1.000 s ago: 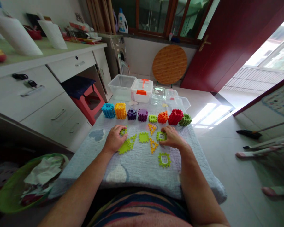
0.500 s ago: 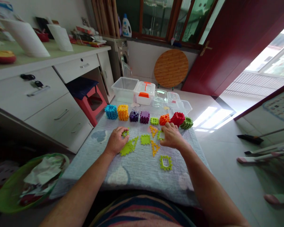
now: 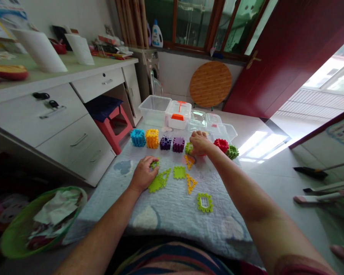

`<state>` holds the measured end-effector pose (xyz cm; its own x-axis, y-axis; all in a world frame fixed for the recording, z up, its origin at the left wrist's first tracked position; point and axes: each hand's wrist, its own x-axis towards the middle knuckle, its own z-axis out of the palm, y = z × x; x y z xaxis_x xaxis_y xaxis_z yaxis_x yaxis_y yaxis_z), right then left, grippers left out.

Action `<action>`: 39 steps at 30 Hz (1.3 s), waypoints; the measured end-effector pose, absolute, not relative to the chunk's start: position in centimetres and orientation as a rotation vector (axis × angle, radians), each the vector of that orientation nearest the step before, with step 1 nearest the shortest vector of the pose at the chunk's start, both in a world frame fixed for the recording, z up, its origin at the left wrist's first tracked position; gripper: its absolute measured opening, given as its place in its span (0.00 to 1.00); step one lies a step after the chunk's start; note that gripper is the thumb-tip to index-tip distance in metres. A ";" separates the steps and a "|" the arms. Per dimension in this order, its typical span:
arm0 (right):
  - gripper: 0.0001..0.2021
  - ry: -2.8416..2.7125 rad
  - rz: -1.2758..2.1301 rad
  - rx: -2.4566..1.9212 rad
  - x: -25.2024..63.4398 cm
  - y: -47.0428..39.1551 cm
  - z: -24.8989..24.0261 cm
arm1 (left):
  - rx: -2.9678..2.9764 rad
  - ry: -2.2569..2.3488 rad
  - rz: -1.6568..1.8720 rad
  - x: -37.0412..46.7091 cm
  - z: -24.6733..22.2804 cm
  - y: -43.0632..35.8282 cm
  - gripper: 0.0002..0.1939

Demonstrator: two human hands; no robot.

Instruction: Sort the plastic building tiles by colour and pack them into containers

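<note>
My left hand (image 3: 145,173) rests on the cloth with its fingers closed on a small lime-green building piece (image 3: 154,164), which they partly cover. Beside it lie a solid lime-green piece (image 3: 154,186) and a lime-green triangle (image 3: 164,176). Farther forward, my right hand (image 3: 200,143) has its fingers curled down over a low lime-green stack of square pieces (image 3: 189,148), gripping a square there. Between the hands lie a flat lime-green square (image 3: 179,172) and two yellow-orange triangles (image 3: 189,162). Closer to me is a lime-green window-frame square (image 3: 205,202).
Stacks in blue (image 3: 138,138), yellow (image 3: 152,138), dark purple (image 3: 165,143), purple (image 3: 178,144), red (image 3: 221,145) and dark green (image 3: 232,152) form a row. Behind stand an open clear bin (image 3: 154,110) and a lidded box (image 3: 178,114). A cloth (image 3: 172,217) covers the table.
My right hand has moved forward and left to the lime-green stack, and the square piece that lay under it has left its spot. My left hand stays on its piece. The view has shifted slightly.
</note>
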<state>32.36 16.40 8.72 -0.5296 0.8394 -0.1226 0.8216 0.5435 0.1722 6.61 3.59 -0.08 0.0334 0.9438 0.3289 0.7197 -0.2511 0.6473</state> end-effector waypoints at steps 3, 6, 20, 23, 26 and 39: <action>0.24 2.572 0.125 1.393 32.1 16.7 8.4 | 2.018 1.694 1.039 6.6 -0.1 3.6 0.12; 0.25 2.538 0.103 1.390 32.0 17.0 8.3 | 2.018 1.699 1.030 6.6 -0.1 3.6 0.11; 0.22 2.737 0.016 1.585 33.3 12.9 10.1 | 2.010 1.701 1.017 6.7 0.0 3.6 0.11; 0.14 2.872 -0.283 1.535 34.1 9.3 9.5 | 2.019 1.710 1.010 6.7 -0.1 3.6 0.11; 0.12 2.923 -0.529 1.466 35.0 6.0 7.9 | 2.038 1.702 1.013 6.7 -0.2 3.6 0.11; 0.05 2.578 -0.756 1.590 38.4 -0.3 5.6 | 2.019 1.678 1.056 6.8 -0.1 3.7 0.11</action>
